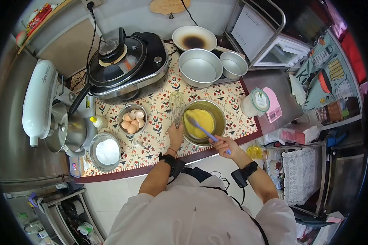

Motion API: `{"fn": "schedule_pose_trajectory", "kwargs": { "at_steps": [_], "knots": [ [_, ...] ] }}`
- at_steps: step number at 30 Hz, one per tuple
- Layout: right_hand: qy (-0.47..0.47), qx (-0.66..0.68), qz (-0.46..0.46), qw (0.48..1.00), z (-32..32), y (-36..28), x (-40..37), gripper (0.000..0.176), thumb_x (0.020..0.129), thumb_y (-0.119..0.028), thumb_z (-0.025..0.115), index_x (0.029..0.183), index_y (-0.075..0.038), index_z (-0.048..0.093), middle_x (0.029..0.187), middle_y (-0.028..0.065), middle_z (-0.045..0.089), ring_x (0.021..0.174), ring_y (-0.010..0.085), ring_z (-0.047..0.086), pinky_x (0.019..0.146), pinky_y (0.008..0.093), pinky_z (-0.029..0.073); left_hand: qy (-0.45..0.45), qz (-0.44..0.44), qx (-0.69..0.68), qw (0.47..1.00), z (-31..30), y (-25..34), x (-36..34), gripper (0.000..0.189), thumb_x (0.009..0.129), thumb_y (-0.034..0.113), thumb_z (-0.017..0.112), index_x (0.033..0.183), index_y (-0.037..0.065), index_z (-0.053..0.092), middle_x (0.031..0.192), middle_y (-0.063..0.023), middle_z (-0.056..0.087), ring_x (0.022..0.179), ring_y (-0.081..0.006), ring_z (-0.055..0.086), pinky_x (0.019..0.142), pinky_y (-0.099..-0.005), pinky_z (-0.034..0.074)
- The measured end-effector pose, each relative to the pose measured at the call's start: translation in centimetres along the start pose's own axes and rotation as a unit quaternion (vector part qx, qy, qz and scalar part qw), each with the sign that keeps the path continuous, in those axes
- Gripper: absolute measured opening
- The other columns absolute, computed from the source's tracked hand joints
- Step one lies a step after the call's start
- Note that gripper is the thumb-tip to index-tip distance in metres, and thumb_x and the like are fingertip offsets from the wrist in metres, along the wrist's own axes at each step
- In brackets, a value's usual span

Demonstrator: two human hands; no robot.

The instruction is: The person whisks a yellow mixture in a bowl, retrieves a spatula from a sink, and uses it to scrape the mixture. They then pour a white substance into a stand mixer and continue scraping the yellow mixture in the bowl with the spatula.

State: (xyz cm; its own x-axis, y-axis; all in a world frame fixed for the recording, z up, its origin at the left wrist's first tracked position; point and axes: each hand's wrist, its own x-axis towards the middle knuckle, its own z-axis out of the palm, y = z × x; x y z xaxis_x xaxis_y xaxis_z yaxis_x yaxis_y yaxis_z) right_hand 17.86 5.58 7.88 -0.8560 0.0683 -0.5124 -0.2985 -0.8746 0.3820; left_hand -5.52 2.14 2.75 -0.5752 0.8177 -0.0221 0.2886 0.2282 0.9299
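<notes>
A steel mixing bowl (220,118) near the counter's front edge holds smooth yellow batter (202,122). My right hand (225,146) is closed around the handle of a purple spatula (204,130), whose head rests in the batter. Just left of the bowl, my left hand (176,134) grips a wire whisk (176,105) by its handle, with the wires pointing up and away from me. Farther left stand a bowl of eggshells (132,120) and a metal bowl of white powder (106,152).
A stand mixer (43,102) and an electric cooker with a glass lid (118,65) occupy the left and back. Two round cake pans (200,67) and a frying pan (194,38) sit behind the bowl. A lidded jar (254,102) and pink scale (272,106) stand right.
</notes>
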Motion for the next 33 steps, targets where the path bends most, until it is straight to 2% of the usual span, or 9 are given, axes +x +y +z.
{"fn": "schedule_pose_trajectory", "kwargs": {
  "at_steps": [5, 8, 11, 14, 17, 20, 24, 27, 33],
  "knots": [
    [0.148, -0.396, -0.113, 0.899, 2.3, -1.1, -5.1, 0.030, 0.088, -0.021, 0.047, 0.105, 0.004, 0.050, 0.059, 0.0010, 0.049, 0.042, 0.0052, 0.044, 0.033, 0.0177, 0.036, 0.021, 0.063, -0.003, 0.998, 0.4, -1.1, 0.2, 0.022, 0.079, 0.011, 0.051, 0.088, -0.008, 0.056, 0.068, -0.0247, 0.057, 0.055, -0.0332, 0.055, 0.054, -0.0379, 0.043],
    [0.343, -0.723, -0.224, 0.556, 5.4, 1.1, -7.2, 0.024, 0.081, -0.017, 0.053, 0.097, 0.001, 0.057, 0.070, 0.0110, 0.062, 0.050, 0.0141, 0.056, 0.039, 0.0252, 0.045, 0.023, 0.065, -0.008, 0.998, 0.5, -1.4, 0.2, 0.022, 0.079, 0.011, 0.051, 0.089, -0.007, 0.056, 0.067, -0.0247, 0.057, 0.055, -0.0329, 0.055, 0.053, -0.0379, 0.043],
    [0.321, -0.892, -0.316, -0.040, 4.3, 1.7, -5.4, 0.024, 0.078, -0.011, 0.051, 0.098, 0.003, 0.055, 0.069, 0.0140, 0.061, 0.051, 0.0200, 0.059, 0.042, 0.0311, 0.047, 0.026, 0.067, -0.004, 0.997, 0.6, -1.4, 0.3, 0.022, 0.078, 0.011, 0.051, 0.089, -0.007, 0.056, 0.066, -0.0246, 0.056, 0.055, -0.0331, 0.055, 0.054, -0.0384, 0.043],
    [0.337, -0.900, -0.244, -0.127, 2.3, 4.8, -0.3, 0.022, 0.077, -0.008, 0.047, 0.095, 0.004, 0.054, 0.067, 0.0156, 0.060, 0.056, 0.0253, 0.061, 0.045, 0.0369, 0.048, 0.025, 0.060, -0.018, 0.998, 0.7, -1.7, 0.1, 0.022, 0.078, 0.012, 0.051, 0.088, -0.008, 0.055, 0.066, -0.0243, 0.056, 0.055, -0.0332, 0.055, 0.054, -0.0386, 0.043],
    [0.283, -0.948, -0.108, -0.092, 3.6, 8.1, -0.2, 0.017, 0.077, -0.008, 0.046, 0.088, 0.003, 0.054, 0.066, 0.0139, 0.058, 0.061, 0.0272, 0.061, 0.049, 0.0388, 0.049, 0.032, 0.061, -0.024, 0.997, 1.0, -1.9, 0.3, 0.022, 0.078, 0.012, 0.051, 0.087, -0.008, 0.055, 0.065, -0.0241, 0.056, 0.055, -0.0332, 0.056, 0.054, -0.0384, 0.043],
    [0.240, -0.964, -0.112, -0.024, 9.2, 5.9, -4.2, 0.023, 0.077, -0.009, 0.048, 0.095, 0.003, 0.054, 0.066, 0.0141, 0.060, 0.064, 0.0305, 0.061, 0.053, 0.0382, 0.050, 0.038, 0.058, -0.020, 0.997, 0.7, -1.2, 0.0, 0.022, 0.078, 0.012, 0.051, 0.086, -0.008, 0.055, 0.066, -0.0241, 0.056, 0.057, -0.0341, 0.056, 0.055, -0.0383, 0.043],
    [0.336, -0.915, -0.216, -0.060, 8.2, 4.5, -0.7, 0.021, 0.078, -0.010, 0.046, 0.094, 0.002, 0.052, 0.067, 0.0175, 0.059, 0.064, 0.0302, 0.061, 0.053, 0.0388, 0.050, 0.024, 0.038, -0.042, 0.998, 0.7, -1.5, 0.2, 0.021, 0.078, 0.012, 0.052, 0.085, -0.008, 0.056, 0.069, -0.0247, 0.057, 0.061, -0.0356, 0.057, 0.056, -0.0382, 0.044],
    [0.325, -0.925, -0.191, -0.043, 1.8, 7.1, 3.0, 0.023, 0.079, -0.011, 0.045, 0.096, 0.002, 0.053, 0.067, 0.0178, 0.059, 0.066, 0.0300, 0.062, 0.054, 0.0412, 0.050, 0.054, 0.067, 0.010, 0.996, 1.5, -2.8, 0.6, 0.021, 0.078, 0.012, 0.053, 0.085, -0.007, 0.056, 0.072, -0.0256, 0.057, 0.065, -0.0368, 0.057, 0.058, -0.0387, 0.044],
    [0.263, -0.959, -0.100, 0.023, 11.4, 5.6, -4.4, 0.018, 0.078, -0.008, 0.045, 0.091, 0.000, 0.055, 0.071, 0.0170, 0.059, 0.065, 0.0306, 0.061, 0.057, 0.0412, 0.050, 0.036, 0.055, -0.032, 0.997, 1.1, -2.0, 0.3, 0.023, 0.078, 0.012, 0.053, 0.090, -0.007, 0.056, 0.074, -0.0257, 0.057, 0.068, -0.0386, 0.057, 0.062, -0.0404, 0.045]
  ]
}}
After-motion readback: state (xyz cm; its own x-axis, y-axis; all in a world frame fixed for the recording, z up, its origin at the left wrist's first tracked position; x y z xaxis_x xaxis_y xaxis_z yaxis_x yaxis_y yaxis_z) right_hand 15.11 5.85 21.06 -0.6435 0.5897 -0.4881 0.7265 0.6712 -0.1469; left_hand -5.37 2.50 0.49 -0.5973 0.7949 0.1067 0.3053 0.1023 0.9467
